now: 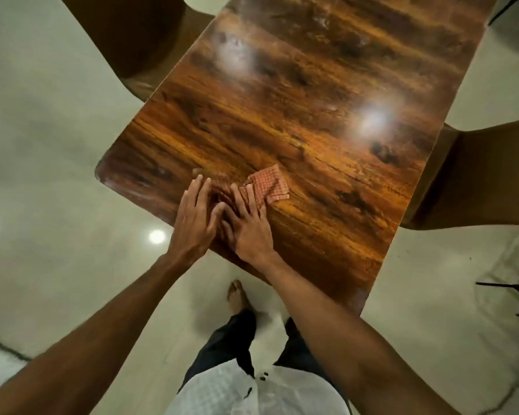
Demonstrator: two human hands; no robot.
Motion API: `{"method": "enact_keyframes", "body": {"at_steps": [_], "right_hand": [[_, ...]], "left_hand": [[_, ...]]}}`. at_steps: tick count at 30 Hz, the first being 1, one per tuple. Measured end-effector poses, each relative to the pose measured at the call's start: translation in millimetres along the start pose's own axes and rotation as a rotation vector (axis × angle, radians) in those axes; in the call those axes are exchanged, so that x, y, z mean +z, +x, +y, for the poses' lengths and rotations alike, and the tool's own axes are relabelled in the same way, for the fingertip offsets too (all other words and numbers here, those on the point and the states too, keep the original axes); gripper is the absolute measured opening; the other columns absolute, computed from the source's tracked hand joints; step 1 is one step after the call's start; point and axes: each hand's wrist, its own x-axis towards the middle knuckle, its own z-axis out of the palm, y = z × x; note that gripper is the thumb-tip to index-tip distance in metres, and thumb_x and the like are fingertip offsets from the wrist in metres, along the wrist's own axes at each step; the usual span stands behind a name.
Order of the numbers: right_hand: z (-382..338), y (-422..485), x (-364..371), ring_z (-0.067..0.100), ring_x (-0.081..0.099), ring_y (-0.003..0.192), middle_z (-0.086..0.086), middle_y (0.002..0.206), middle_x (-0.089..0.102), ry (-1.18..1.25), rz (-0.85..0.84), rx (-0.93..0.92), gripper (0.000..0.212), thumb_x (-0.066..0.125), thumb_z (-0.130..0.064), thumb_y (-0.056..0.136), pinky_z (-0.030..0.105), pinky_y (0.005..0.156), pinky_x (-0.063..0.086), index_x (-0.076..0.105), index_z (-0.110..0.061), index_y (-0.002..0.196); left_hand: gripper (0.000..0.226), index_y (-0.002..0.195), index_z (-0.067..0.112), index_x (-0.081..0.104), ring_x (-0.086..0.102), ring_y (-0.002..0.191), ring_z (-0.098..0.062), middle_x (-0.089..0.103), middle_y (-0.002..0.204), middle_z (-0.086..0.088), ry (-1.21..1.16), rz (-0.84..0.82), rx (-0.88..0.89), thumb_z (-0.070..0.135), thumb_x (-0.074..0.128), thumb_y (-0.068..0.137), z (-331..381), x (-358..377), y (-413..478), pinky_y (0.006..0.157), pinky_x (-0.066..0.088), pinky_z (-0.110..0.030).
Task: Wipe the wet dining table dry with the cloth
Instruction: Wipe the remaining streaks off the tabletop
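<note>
A glossy brown wooden dining table (297, 94) stretches away from me, with ceiling lights mirrored in its top. Near its front left corner lies a small orange-and-white checked cloth (268, 187). My right hand (250, 226) presses flat on the cloth's near part, fingers straight. My left hand (195, 217) lies flat beside it on the left, fingers extended, touching the cloth's crumpled left edge. Most of the cloth's near half is hidden under my hands.
A brown chair (132, 37) stands at the table's left side and another brown chair (474, 178) at its right. Pale tiled floor (57, 175) surrounds the table. Black metal legs (516, 292) show at the far right. My bare foot (237, 295) is below the table's edge.
</note>
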Motion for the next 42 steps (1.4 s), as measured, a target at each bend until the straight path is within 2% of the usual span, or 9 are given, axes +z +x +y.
{"method": "enact_keyframes", "body": {"at_steps": [6, 9, 12, 16, 22, 27, 32, 37, 42], "right_hand": [[90.6, -140.1, -10.0, 0.033, 0.0, 0.162, 0.003, 0.176, 0.008, -0.083, 0.023, 0.398, 0.064, 0.019, -0.059, 0.107, 0.062, 0.126, 0.017, 0.018, -0.034, 0.166], [82.7, -170.3, -0.2, 0.041, 0.01, 0.159, 0.011, 0.174, 0.017, -0.061, 0.052, 0.568, 0.063, 0.027, -0.052, 0.107, 0.066, 0.124, 0.021, 0.025, -0.027, 0.165], [27.2, -141.5, 23.5, 0.041, 0.006, 0.16, 0.011, 0.174, 0.015, -0.059, 0.116, 0.443, 0.061, 0.039, -0.043, 0.108, 0.061, 0.126, 0.011, 0.025, -0.027, 0.165], [15.7, -148.2, 36.0, 0.028, -0.003, 0.162, 0.002, 0.176, 0.007, -0.058, 0.099, 0.282, 0.058, 0.031, -0.045, 0.11, 0.052, 0.13, 0.009, 0.023, -0.031, 0.165], [66.0, -233.1, 29.7, 0.035, 0.0, 0.161, 0.007, 0.175, 0.008, 0.049, 0.198, 0.836, 0.062, 0.022, -0.046, 0.108, 0.065, 0.125, 0.02, 0.021, -0.025, 0.166], [17.9, -169.2, 42.5, 0.045, 0.001, 0.159, 0.019, 0.173, 0.011, 0.036, 0.262, 1.095, 0.062, 0.042, -0.03, 0.11, 0.067, 0.124, 0.016, 0.019, -0.02, 0.166], [-76.7, -55.9, 54.2, 0.042, -0.001, 0.16, 0.016, 0.174, 0.008, 0.016, 0.248, 0.865, 0.06, 0.04, -0.032, 0.11, 0.065, 0.124, 0.017, 0.023, -0.02, 0.166], [-185.1, 62.8, 64.9, 0.034, -0.01, 0.161, 0.008, 0.176, 0.001, 0.069, 0.18, 0.544, 0.058, 0.033, -0.039, 0.11, 0.059, 0.128, 0.013, 0.024, -0.025, 0.166], [-230.2, 152.7, 60.2, 0.036, -0.012, 0.16, 0.011, 0.175, -0.002, 0.027, 0.099, 0.225, 0.068, 0.036, -0.045, 0.109, 0.059, 0.127, 0.009, 0.006, -0.028, 0.168]], "left_hand": [[0.069, 0.157, 0.017, 0.023, 0.012, 0.153, -0.02, 0.015, 0.166, -0.005, -0.067, -0.056, 0.056, 0.056, 0.03, 0.1, 2.3, -3.0, -12.2, 0.125, 0.009, -0.042], [0.068, 0.157, 0.017, 0.022, 0.01, 0.153, -0.018, 0.013, 0.166, -0.004, -0.082, -0.07, 0.087, 0.055, 0.031, 0.101, 8.4, 2.4, -22.3, 0.125, 0.009, -0.042], [0.069, 0.157, 0.018, 0.021, 0.009, 0.153, -0.017, 0.012, 0.167, -0.004, -0.075, -0.1, 0.125, 0.056, 0.03, 0.1, 13.1, 11.8, -36.3, 0.125, 0.008, -0.04], [0.071, 0.157, 0.016, 0.021, 0.011, 0.153, -0.02, 0.013, 0.166, -0.006, -0.041, -0.142, 0.161, 0.056, 0.03, 0.099, 13.0, 17.0, -48.1, 0.125, 0.011, -0.043], [0.065, 0.158, 0.018, 0.019, 0.007, 0.152, -0.014, 0.011, 0.167, -0.002, -0.116, -0.223, 0.255, 0.05, 0.035, 0.103, 5.3, 11.3, -43.8, 0.124, 0.016, -0.048], [0.063, 0.159, 0.022, 0.015, -0.004, 0.149, 0.0, 0.006, 0.167, 0.002, -0.116, -0.276, 0.343, 0.049, 0.035, 0.104, -29.8, -9.0, -12.1, 0.123, 0.006, -0.035], [0.066, 0.158, 0.023, 0.016, -0.007, 0.148, 0.004, 0.007, 0.167, 0.002, -0.128, -0.236, 0.266, 0.053, 0.032, 0.102, -107.3, -61.8, 19.2, 0.123, 0.002, -0.031], [0.068, 0.157, 0.019, 0.021, 0.009, 0.153, -0.014, 0.014, 0.166, -0.003, -0.117, -0.172, 0.118, 0.055, 0.031, 0.1, -177.2, -106.6, 37.4, 0.125, 0.013, -0.044], [0.067, 0.156, 0.019, 0.023, 0.02, 0.151, -0.022, 0.02, 0.165, -0.007, -0.133, -0.083, 0.014, 0.052, 0.033, 0.1, -217.1, -141.1, 50.8, 0.121, 0.023, -0.051]]}}
